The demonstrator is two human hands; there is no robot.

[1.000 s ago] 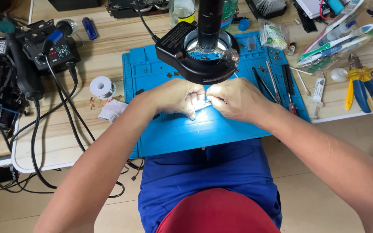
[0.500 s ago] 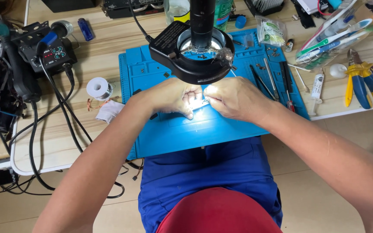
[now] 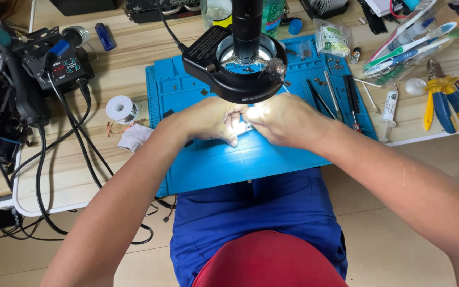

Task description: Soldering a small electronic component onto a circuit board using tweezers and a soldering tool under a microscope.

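Wooden boards make up the worktop (image 3: 128,53), and a big blue mat (image 3: 224,159) lies on it right in front of the person. Over the mat hangs a black round lamp (image 3: 237,64) with a ring of light and a glass in the middle.

At the back, right of the lamp, lies a small clear bag (image 3: 333,38) with a green and white label and little bits inside. Further right lies a long clear pack (image 3: 415,45) with green, blue and white brushes in it. A small white tube (image 3: 390,104) lies just off the right edge of the mat. Beside it are pliers (image 3: 442,101) with yellow and blue handles. A clear bottle with a yellow label (image 3: 218,11) stands at the back.

On the left sits a black box with buttons (image 3: 62,66) and black cords running from it. A small blue lighter (image 3: 103,36) lies near it. A roll of thin wire (image 3: 120,109) sits near the left edge of the mat, and a crumpled white cloth (image 3: 134,137) lies just below it.

Both hands meet on the mat, under the lamp. The left hand (image 3: 211,119) and the right hand (image 3: 285,119) are curled in close, fingertips pinching a small shiny part (image 3: 243,127) between them. The part glows so bright that I cannot tell what it is.
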